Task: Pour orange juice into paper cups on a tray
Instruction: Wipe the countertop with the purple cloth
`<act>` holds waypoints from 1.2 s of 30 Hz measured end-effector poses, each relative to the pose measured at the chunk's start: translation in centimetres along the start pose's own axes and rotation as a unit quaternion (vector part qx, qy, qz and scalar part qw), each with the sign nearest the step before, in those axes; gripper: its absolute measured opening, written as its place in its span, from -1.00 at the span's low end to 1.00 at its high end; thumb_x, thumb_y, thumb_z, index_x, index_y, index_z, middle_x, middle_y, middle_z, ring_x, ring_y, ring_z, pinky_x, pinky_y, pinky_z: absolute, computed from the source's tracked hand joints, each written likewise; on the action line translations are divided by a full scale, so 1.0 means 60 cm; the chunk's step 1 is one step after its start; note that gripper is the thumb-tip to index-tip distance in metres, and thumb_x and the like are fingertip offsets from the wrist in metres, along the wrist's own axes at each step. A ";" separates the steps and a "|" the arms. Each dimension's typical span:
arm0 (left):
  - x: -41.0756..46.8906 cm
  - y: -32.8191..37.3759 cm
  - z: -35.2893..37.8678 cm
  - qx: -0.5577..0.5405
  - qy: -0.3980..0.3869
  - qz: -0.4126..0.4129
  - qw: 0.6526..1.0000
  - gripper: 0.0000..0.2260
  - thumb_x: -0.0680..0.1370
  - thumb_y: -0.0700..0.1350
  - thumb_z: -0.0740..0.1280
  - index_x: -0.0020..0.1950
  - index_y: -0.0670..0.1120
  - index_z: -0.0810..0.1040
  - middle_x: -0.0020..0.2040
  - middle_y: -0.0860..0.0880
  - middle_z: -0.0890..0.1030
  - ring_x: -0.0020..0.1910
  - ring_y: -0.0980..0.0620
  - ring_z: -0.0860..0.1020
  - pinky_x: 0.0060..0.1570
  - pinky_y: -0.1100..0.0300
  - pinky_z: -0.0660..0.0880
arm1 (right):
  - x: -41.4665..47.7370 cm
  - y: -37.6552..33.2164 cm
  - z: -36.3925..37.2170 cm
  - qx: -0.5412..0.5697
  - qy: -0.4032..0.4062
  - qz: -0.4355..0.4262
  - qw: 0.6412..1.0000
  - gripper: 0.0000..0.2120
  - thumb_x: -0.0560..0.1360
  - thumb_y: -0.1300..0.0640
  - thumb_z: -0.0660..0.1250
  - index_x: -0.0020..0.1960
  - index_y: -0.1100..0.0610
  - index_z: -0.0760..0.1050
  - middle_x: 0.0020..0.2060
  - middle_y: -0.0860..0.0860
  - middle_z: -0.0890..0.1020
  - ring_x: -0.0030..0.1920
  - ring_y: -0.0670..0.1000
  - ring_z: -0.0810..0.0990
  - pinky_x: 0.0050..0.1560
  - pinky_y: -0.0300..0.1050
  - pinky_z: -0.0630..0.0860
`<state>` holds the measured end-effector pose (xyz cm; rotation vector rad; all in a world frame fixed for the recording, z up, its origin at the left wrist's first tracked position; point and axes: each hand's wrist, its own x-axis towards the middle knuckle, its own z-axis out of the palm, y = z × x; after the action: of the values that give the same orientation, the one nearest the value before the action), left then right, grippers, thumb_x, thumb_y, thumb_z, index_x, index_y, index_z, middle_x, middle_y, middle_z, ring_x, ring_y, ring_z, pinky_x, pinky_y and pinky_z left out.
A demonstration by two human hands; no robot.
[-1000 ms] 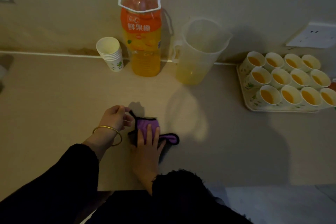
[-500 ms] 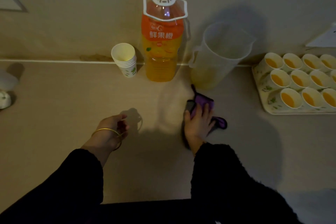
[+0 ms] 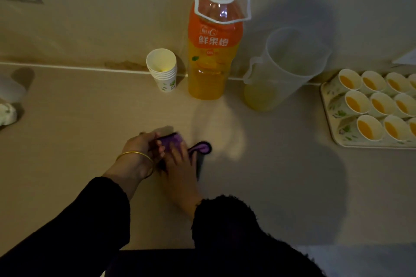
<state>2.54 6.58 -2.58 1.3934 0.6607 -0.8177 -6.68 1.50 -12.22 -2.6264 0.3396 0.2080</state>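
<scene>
A big capped orange juice bottle (image 3: 213, 51) stands upright at the back by the wall. To its right is a clear plastic jug (image 3: 281, 69) with a little juice at the bottom. A floral tray (image 3: 331, 128) at the right edge carries several paper cups (image 3: 369, 127) filled with juice. Left of the bottle is a stack of empty paper cups (image 3: 162, 69). On the table in front, a purple cloth (image 3: 173, 140) lies under my hands. My right hand (image 3: 180, 159) presses flat on it. My left hand (image 3: 140, 148), with a gold bangle, grips its left edge.
A crumpled paper cup or tissue (image 3: 6, 113) lies at the far left edge. A white strip runs along the wall at the back of the beige table (image 3: 67, 130). The table's front edge is near my sleeves.
My right hand slid the purple cloth from in front of the jug back left toward me. My left hand moved in and took hold of the cloth's edge.
</scene>
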 end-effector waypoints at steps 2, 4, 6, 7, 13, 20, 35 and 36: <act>-0.003 -0.004 0.005 -0.012 0.006 0.001 1.000 -0.81 0.61 -0.18 0.16 -0.19 -0.11 0.44 -0.55 -0.04 0.40 -0.71 0.15 0.38 -0.63 0.39 0.35 | -0.012 0.012 -0.006 0.036 -0.071 -0.094 0.992 -0.48 0.49 0.11 0.30 0.43 0.12 0.33 0.48 0.07 0.25 0.53 0.17 0.00 0.44 0.31 -0.10; -0.005 -0.008 0.011 -0.018 0.003 -0.005 1.000 -0.80 0.61 -0.17 0.16 -0.21 -0.11 0.43 -0.60 -0.01 0.35 -0.72 0.15 0.32 -0.65 0.42 0.32 | -0.022 0.042 -0.015 0.044 -0.085 -0.162 0.982 -0.48 0.42 0.08 0.28 0.37 0.12 0.41 0.46 0.07 0.30 0.52 0.18 0.05 0.42 0.26 -0.08; -0.008 -0.013 0.022 -0.006 -0.007 -0.011 1.000 -0.79 0.61 -0.16 0.15 -0.22 -0.08 0.42 -0.68 0.04 0.29 -0.73 0.16 0.27 -0.63 0.43 0.31 | -0.033 0.084 -0.027 0.040 -0.074 -0.150 0.985 -0.47 0.32 0.04 0.25 0.29 0.11 0.49 0.40 0.07 0.40 0.49 0.18 0.18 0.39 0.29 0.07; -0.010 -0.015 0.029 0.007 -0.010 -0.012 1.000 -0.79 0.61 -0.16 0.15 -0.23 -0.07 0.42 -0.69 0.04 0.27 -0.74 0.16 0.25 -0.60 0.42 0.31 | -0.042 0.106 -0.036 0.047 -0.054 -0.124 0.990 -0.46 0.29 0.03 0.22 0.25 0.11 0.52 0.36 0.08 0.45 0.46 0.19 0.25 0.37 0.32 0.14; -0.030 -0.035 0.075 0.052 -0.030 -0.011 0.998 -0.79 0.60 -0.17 0.16 -0.24 -0.06 0.41 -0.70 0.08 0.24 -0.75 0.15 0.22 -0.60 0.42 0.30 | -0.109 0.219 -0.096 0.077 0.066 0.032 0.994 -0.38 0.32 -0.10 0.04 0.28 0.08 0.50 0.41 0.01 0.40 0.50 0.09 0.18 0.44 0.13 -0.04; -0.065 -0.078 0.115 0.086 -0.044 -0.018 0.995 -0.79 0.60 -0.16 0.17 -0.25 -0.05 0.41 -0.70 0.09 0.25 -0.74 0.16 0.24 -0.54 0.33 0.31 | -0.215 0.341 -0.143 0.069 0.107 0.169 0.977 -0.24 0.24 -0.18 -0.02 0.38 0.05 0.40 0.47 -0.01 0.29 0.52 0.06 0.10 0.48 0.07 -0.07; -0.086 -0.077 0.096 0.036 -0.013 -0.009 0.999 -0.81 0.59 -0.19 0.18 -0.22 -0.08 0.43 -0.69 0.07 0.27 -0.73 0.14 0.26 -0.54 0.35 0.32 | -0.252 0.244 -0.055 0.017 0.204 0.146 0.968 -0.55 0.23 0.04 0.13 0.07 0.15 0.43 0.15 0.19 0.57 0.30 0.20 0.37 0.25 0.44 0.26; -0.085 -0.074 0.089 0.031 -0.008 -0.009 0.999 -0.82 0.59 -0.19 0.18 -0.21 -0.08 0.44 -0.69 0.07 0.28 -0.72 0.14 0.26 -0.55 0.36 0.32 | -0.245 0.223 -0.042 0.012 0.195 0.129 0.972 -0.55 0.22 0.03 0.14 0.09 0.11 0.39 0.16 0.18 0.57 0.32 0.18 0.33 0.29 0.39 0.23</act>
<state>-4.40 1.82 -0.56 1.4380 0.6403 -0.8695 -24.23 -8.17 -12.93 -2.5818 0.8133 -0.2323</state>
